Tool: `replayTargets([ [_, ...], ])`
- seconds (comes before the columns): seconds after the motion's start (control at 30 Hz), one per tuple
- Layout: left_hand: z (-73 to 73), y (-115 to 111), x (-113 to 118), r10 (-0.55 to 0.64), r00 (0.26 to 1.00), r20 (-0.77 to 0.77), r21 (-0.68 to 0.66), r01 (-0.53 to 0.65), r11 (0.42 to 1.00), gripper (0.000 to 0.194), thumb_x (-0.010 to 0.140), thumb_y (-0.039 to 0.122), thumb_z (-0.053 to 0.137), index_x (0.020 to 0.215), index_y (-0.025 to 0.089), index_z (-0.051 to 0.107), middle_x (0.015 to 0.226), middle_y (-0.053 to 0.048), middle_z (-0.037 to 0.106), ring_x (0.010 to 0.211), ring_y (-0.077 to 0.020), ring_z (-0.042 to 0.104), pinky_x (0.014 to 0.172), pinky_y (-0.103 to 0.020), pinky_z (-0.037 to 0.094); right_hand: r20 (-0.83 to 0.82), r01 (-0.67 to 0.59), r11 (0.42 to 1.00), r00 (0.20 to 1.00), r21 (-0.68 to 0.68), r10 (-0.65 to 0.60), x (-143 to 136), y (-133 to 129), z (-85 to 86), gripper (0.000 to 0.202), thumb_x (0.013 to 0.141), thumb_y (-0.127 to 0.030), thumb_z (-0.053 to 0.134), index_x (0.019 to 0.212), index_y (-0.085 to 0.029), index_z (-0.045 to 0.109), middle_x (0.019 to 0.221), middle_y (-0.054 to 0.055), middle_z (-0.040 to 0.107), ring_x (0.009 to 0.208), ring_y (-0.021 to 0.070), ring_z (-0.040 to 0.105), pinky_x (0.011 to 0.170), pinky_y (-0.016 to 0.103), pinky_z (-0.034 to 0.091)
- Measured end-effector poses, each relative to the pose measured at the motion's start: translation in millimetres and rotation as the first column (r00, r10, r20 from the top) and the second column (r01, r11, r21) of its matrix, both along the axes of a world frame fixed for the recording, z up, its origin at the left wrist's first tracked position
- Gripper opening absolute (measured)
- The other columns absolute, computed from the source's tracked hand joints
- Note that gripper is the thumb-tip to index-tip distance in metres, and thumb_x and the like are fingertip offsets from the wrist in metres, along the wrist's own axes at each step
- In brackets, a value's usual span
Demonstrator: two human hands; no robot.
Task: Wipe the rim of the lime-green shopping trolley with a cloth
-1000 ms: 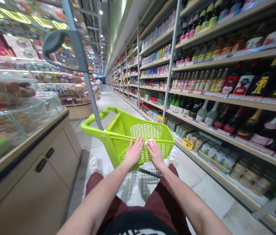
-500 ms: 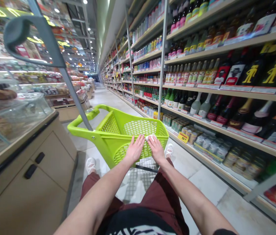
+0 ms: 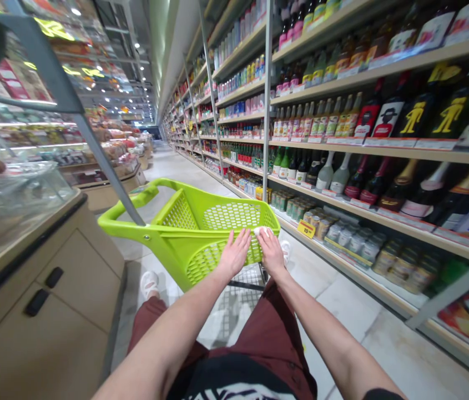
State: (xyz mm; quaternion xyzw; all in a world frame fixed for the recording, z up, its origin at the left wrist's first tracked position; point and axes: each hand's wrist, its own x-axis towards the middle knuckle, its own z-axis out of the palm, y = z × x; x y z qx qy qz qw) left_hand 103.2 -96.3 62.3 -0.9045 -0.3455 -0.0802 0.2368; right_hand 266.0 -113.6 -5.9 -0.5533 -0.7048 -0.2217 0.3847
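A lime-green plastic shopping cart (image 3: 167, 250) with perforated sides stands crosswise before me, a grey post with a loop handle (image 3: 105, 161) rising at its left end. My left hand (image 3: 235, 253) lies against the cart's near side just below the rim, fingers stretched out and holding nothing. Beside it, my right hand (image 3: 271, 253) presses a small crumpled white wipe (image 3: 261, 230) onto the rim near the cart's right end. The fingers of that hand partly cover the wipe.
Shelves (image 3: 384, 144) of bottles and cans line the right side, with a yellow price tag (image 3: 306, 229) low down. At left stands a wooden counter (image 3: 71, 266) topped by a glass display case (image 3: 21, 200). A tiled aisle (image 3: 167, 164) runs ahead between them.
The view has turned slightly, so the shelves and counter sit further left. My right hand and the wipe have moved a little to the right along the rim, while my left hand stays against the cart.
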Motion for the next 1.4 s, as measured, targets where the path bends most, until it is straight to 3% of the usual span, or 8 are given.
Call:
replayTargets([
  [0.23, -7.1, -15.3, 24.3, -0.027, 0.999, -0.044, -0.065, 0.024, 0.998, 0.049, 0.081, 0.014, 0.028, 0.129, 0.013, 0.035, 0.141, -0.007, 0.026, 0.131, -0.0197, 0.017, 0.107, -0.048, 0.014, 0.024, 0.023, 0.995, 1.000, -0.093, -0.021, 10.9, -10.1, -47.8, 0.051, 0.075, 0.000, 0.035, 0.122, -0.016, 0.047, 0.129, 0.008, 0.044, 0.129, 0.0189, 0.021, 0.098, 0.043, 0.032],
  [0.53, -0.2, -10.9, 21.3, -0.008, 0.999, -0.039, -0.105, 0.004, 0.994, 0.050, 0.081, 0.013, 0.027, 0.130, 0.012, 0.033, 0.141, -0.008, 0.024, 0.131, -0.0202, 0.018, 0.106, -0.050, 0.014, -0.107, 0.104, 0.994, 0.989, 0.046, -0.099, 24.4, 2.8, -9.3, 0.053, 0.076, -0.001, 0.032, 0.126, -0.015, 0.042, 0.133, 0.008, 0.038, 0.129, 0.0199, 0.020, 0.101, 0.043, 0.029],
  [0.8, -7.9, -12.0, 13.8, -0.013, 1.000, -0.028, -0.118, 0.009, 0.993, 0.052, 0.079, 0.013, 0.027, 0.130, 0.013, 0.033, 0.141, -0.008, 0.025, 0.131, -0.0202, 0.019, 0.106, -0.050, 0.014, -0.070, 0.061, 0.997, 0.996, -0.039, -0.064, 6.8, -7.5, -48.1, 0.056, 0.071, 0.003, 0.033, 0.122, -0.016, 0.047, 0.128, 0.009, 0.045, 0.127, 0.0189, 0.026, 0.099, 0.042, 0.032],
  [0.93, 0.3, -2.8, -12.7, 0.025, 0.999, 0.030, -0.065, -0.023, 0.998, 0.057, 0.075, 0.010, 0.029, 0.132, 0.012, 0.029, 0.143, -0.008, 0.020, 0.132, -0.0200, 0.013, 0.106, -0.051, 0.011, -0.079, 0.014, 1.000, 0.997, 0.026, -0.012, -0.7, -7.2, -19.1, 0.056, 0.073, 0.001, 0.031, 0.125, -0.015, 0.044, 0.130, 0.009, 0.042, 0.128, 0.0196, 0.025, 0.101, 0.043, 0.031],
  [1.07, 17.6, 10.8, -55.3, 0.206, 0.973, 0.103, -0.028, -0.204, 0.978, 0.063, 0.070, 0.007, 0.033, 0.132, 0.010, 0.027, 0.143, -0.011, 0.018, 0.132, -0.0227, 0.011, 0.105, -0.053, 0.008, -0.151, 0.100, 0.990, 0.985, 0.100, -0.085, 7.5, 6.5, 18.9, 0.055, 0.073, -0.001, 0.030, 0.126, -0.014, 0.042, 0.132, 0.010, 0.039, 0.127, 0.0215, 0.025, 0.101, 0.045, 0.030],
  [1.17, 25.3, 15.0, -82.0, 0.298, 0.946, 0.127, -0.041, -0.295, 0.955, 0.062, 0.069, 0.008, 0.033, 0.131, 0.010, 0.031, 0.141, -0.013, 0.025, 0.131, -0.0236, 0.016, 0.104, -0.054, 0.005, -0.161, 0.141, 0.988, 0.978, 0.056, -0.130, 4.1, 18.3, 27.4, 0.053, 0.071, 0.000, 0.032, 0.119, -0.012, 0.049, 0.126, 0.012, 0.046, 0.123, 0.0221, 0.031, 0.099, 0.045, 0.031],
  [1.27, 26.2, 12.2, -92.1, 0.301, 0.944, 0.137, -0.058, -0.296, 0.953, 0.061, 0.070, 0.009, 0.033, 0.130, 0.010, 0.032, 0.138, -0.013, 0.030, 0.130, -0.0235, 0.021, 0.104, -0.053, 0.006, -0.131, 0.119, 0.993, 0.985, 0.023, -0.115, -23.4, 27.7, 29.6, 0.049, 0.070, 0.001, 0.033, 0.112, -0.010, 0.055, 0.121, 0.013, 0.049, 0.121, 0.0231, 0.033, 0.100, 0.046, 0.029],
  [1.4, 26.8, 3.8, -88.4, 0.329, 0.926, 0.187, -0.072, -0.321, 0.944, 0.058, 0.072, 0.013, 0.034, 0.129, 0.007, 0.033, 0.135, -0.015, 0.036, 0.128, -0.0263, 0.023, 0.104, -0.054, 0.007, -0.027, -0.048, 0.999, 0.998, 0.007, 0.048, -78.6, 35.4, 40.8, 0.050, 0.069, 0.001, 0.035, 0.114, -0.011, 0.054, 0.119, 0.010, 0.051, 0.122, 0.0215, 0.032, 0.102, 0.041, 0.029],
])
